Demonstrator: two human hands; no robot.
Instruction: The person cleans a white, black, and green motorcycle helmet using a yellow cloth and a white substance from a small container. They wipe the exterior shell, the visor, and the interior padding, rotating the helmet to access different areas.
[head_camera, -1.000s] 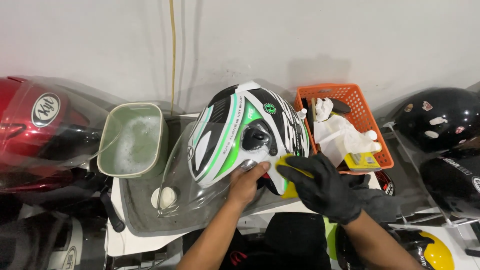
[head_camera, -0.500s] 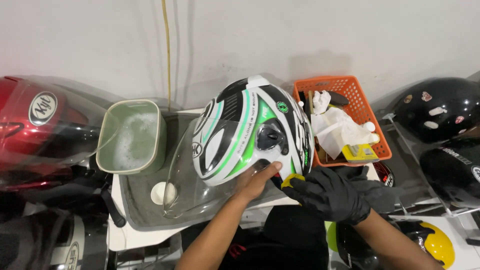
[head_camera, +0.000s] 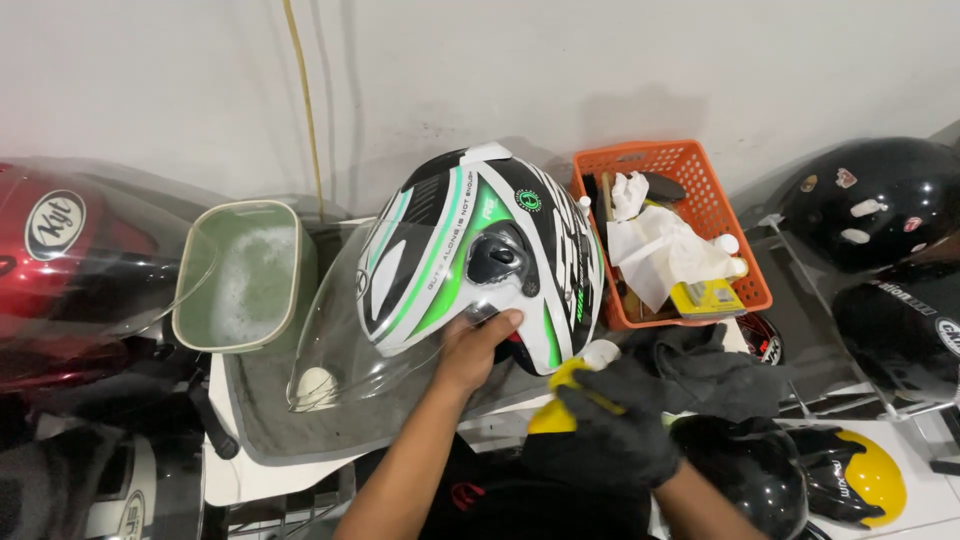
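A white, green and black motorcycle helmet (head_camera: 470, 255) stands tilted over a grey tray (head_camera: 260, 415), its clear visor (head_camera: 345, 345) swung open to the left. My bare left hand (head_camera: 478, 345) grips the helmet's lower edge by the side pivot. Just right of it, my right hand (head_camera: 615, 425) in a black glove is closed on a yellow sponge (head_camera: 557, 400), below the helmet's rim and apart from the shell.
A green tub of soapy water (head_camera: 245, 275) sits at the left. An orange basket (head_camera: 735, 270) with white cloths and small bottles stands at the right. Dark rags (head_camera: 710, 375) lie beside it. Other helmets crowd around: red (head_camera: 60, 260), black (head_camera: 870, 205), black-and-yellow (head_camera: 850, 480).
The helmet has been turned and lifted a little, showing more of its side. My gloved right hand with the sponge has come off the shell and dropped lower right.
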